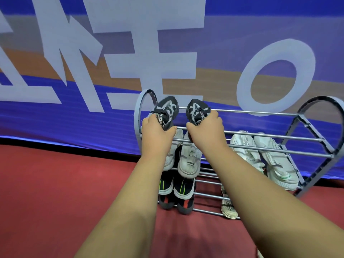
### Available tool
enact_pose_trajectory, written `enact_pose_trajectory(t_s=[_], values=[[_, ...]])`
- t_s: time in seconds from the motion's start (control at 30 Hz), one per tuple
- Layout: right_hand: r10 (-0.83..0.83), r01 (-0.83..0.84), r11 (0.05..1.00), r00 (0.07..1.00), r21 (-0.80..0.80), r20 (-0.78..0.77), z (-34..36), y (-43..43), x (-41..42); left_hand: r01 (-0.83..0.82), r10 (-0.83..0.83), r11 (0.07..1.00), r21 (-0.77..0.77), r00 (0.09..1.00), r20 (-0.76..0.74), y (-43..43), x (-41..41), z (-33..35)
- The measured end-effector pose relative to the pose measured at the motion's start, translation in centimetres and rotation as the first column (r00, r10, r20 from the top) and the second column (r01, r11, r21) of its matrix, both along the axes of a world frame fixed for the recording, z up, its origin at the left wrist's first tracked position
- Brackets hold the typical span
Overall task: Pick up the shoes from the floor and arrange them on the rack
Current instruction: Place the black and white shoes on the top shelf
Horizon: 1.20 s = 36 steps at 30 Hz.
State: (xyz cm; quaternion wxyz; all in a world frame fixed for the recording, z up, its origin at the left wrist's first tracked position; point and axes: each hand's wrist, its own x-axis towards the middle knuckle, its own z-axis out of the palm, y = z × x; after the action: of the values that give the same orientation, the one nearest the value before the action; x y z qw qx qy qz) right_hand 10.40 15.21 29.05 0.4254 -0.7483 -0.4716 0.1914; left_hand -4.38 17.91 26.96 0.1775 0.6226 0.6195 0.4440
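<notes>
**Seating the black knit pair on the top tier**

I hold one black shoe in each grip. My left hand (156, 131) is closed over the collar and tongue of the left black shoe (167, 110); my right hand (206, 129) is closed over the same zone of the right black shoe (195, 110). Both shoes point toe-away from me, and appear to lie on the top bars of the rack (260, 114); I cannot confirm full contact under my palms.

Handling judgement: the uppers look like soft knit, so they should be light and will collapse under pressure. The collar and laced throat give the firmest purchase; the sole edge would be the stiffer alternative. The round bars offer little support, so a shoe released off-balance may tip or slip between them.

Directly beneath my hands sits a grey-white pair (188, 159), and below that a dark pair with green stripes (182, 189). To the right of my right grip, a white pair (260, 153) occupies the middle tier. A single pale shoe (229, 207) stands lower, near my right forearm. The red floor (55, 183) lies to my left.
</notes>
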Motion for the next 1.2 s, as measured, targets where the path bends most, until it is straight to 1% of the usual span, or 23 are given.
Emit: enact_pose_trajectory(t_s=[0.13,0.23,0.27,0.37,0.43,0.63,0.8,1.0,1.2], values=[[0.141,-0.134,0.986,0.987,-0.100,0.072,-0.2,-0.5,0.5,0.012,-0.014,1.000,-0.029,0.998,-0.061,0.6,-0.7,-0.4],[0.215,-0.204,0.967,0.974,-0.151,0.066,0.5,-0.9,1.2,0.009,-0.025,0.995,-0.097,0.986,-0.162,0.5,-0.9,-0.3],[0.232,-0.220,0.962,0.971,-0.158,0.061,0.6,-0.9,1.4,0.010,-0.028,0.994,-0.111,0.986,-0.163,0.6,-0.9,-0.3],[0.245,-0.234,0.963,0.967,-0.133,0.075,0.5,-1.1,1.8,0.029,-0.035,0.994,-0.101,0.998,-0.056,0.7,-1.1,-0.3],[0.245,-0.235,0.967,0.965,-0.101,0.098,0.3,-1.2,1.8,0.048,-0.052,0.994,-0.097,0.998,-0.032,0.6,-1.2,-0.4],[0.259,-0.261,0.965,0.954,-0.009,0.150,-0.9,-1.1,1.1,0.066,-0.069,0.996,-0.066,0.996,-0.050,0.5,-1.3,-0.6],[0.248,-0.252,0.968,0.949,-0.004,0.193,-0.9,-1.3,0.5,0.081,-0.083,0.995,-0.065,0.996,-0.023,0.2,-1.9,-0.5],[0.306,-0.310,0.951,0.927,-0.015,0.216,-0.7,-1.7,1.1,0.113,-0.123,0.986,-0.121,0.989,-0.078,-0.4,-3.1,0.1],[0.327,-0.338,0.941,0.915,0.006,0.236,-0.6,-1.7,1.0,0.117,-0.127,0.987,-0.112,0.988,-0.084,-1.0,-3.3,0.3]])
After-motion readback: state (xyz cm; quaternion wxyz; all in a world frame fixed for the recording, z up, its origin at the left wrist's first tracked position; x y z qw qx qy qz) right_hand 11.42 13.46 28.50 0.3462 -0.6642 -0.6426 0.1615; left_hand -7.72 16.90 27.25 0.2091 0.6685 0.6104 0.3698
